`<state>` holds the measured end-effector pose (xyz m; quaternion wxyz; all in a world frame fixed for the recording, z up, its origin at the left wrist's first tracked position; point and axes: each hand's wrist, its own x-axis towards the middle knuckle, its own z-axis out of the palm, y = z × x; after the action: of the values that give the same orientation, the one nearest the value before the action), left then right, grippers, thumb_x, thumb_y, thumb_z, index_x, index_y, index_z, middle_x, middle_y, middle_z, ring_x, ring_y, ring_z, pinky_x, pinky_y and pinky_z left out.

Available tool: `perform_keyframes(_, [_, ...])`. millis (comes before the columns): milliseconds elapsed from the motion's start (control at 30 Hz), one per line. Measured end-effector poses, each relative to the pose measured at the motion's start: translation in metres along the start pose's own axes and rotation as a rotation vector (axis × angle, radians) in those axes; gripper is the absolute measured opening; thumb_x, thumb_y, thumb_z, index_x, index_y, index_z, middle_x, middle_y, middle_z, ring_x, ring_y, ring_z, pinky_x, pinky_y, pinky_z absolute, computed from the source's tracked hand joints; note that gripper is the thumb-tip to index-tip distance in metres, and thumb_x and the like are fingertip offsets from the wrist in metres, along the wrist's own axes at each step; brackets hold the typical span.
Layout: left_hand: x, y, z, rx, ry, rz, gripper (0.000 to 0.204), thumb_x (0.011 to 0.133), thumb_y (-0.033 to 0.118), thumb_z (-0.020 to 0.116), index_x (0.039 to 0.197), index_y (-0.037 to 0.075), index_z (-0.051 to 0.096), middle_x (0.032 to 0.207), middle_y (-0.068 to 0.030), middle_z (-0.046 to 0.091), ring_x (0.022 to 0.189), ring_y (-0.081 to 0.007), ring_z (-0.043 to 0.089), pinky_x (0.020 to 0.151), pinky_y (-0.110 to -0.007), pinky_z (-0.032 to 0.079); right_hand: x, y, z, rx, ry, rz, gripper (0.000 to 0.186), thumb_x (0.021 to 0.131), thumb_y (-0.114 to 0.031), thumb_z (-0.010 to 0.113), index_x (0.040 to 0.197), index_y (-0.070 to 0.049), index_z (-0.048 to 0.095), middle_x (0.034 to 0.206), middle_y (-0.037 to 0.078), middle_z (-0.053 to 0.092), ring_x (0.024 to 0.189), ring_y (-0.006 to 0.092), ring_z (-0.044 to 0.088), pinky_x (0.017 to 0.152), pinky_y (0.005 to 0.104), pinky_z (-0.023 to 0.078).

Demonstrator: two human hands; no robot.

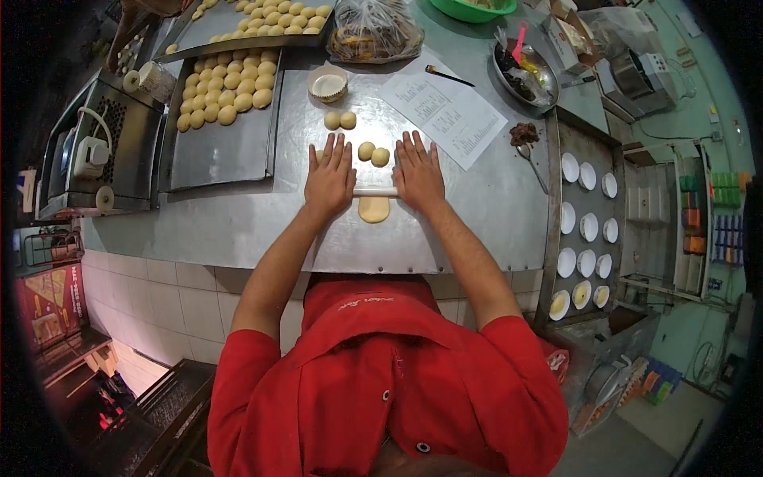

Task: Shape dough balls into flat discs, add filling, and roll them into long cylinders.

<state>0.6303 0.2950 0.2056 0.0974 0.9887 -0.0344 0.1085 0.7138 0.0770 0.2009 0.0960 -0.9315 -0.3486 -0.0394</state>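
Two flat palms, left hand (330, 176) and right hand (417, 175), pressed on a thin white rolling pin (375, 191) over a flattened dough piece (373, 209) at the bench (238, 230) front edge. Grip was apart: fingers splayed, nothing clamped. Even pressure on both ends would have kept thickness uniform. Two dough balls (373, 153) sat between the fingertips.

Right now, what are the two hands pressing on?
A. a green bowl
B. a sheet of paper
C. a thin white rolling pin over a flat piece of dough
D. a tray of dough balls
C: both the left hand and the right hand lie flat on the thin white rolling pin, with the flattened dough under it.
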Motion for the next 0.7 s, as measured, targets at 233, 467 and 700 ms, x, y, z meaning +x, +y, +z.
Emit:
perform_keyframes(233, [-0.093,0.035,-0.004,-0.154,-0.103,-0.014,0.073,0.091,0.03,0.058,0.149,-0.009,0.037,0.159,-0.0258,0.031,0.152,-0.0381,0.023,0.121,-0.058,0.015,-0.105,-0.047,-0.002,0.029,-0.02,0.05,0.054,0.098,-0.033,0.05,0.144,-0.005,0.05,0.155,0.015,0.044,0.148,0.0285,0.033,0.115,0.0552,0.027])
perform_keyframes(467, [-0.137,0.048,-0.012,-0.246,-0.015,0.108,0.063,0.086,0.017,0.064,0.144,-0.002,0.047,0.157,-0.0228,0.037,0.148,-0.0402,0.031,0.121,-0.06,0.016,-0.13,-0.039,-0.008,0.289,0.017,0.07,0.035,0.088,-0.014,0.067,0.123,-0.008,0.066,0.137,0.014,0.058,0.129,0.0315,0.051,0.103,0.0497,0.038])
perform_keyframes(700, [-0.032,0.037,0.009,-0.357,0.138,-0.042,0.031,0.082,0.011,0.07,0.113,0.007,0.067,0.113,-0.0117,0.062,0.101,-0.0334,0.059,0.092,-0.053,0.043,-0.105,0.013,-0.015,0.197,0.187,0.588,0.034,0.085,-0.012,0.07,0.118,-0.005,0.068,0.115,0.015,0.059,0.113,0.0309,0.051,0.099,0.0479,0.039])
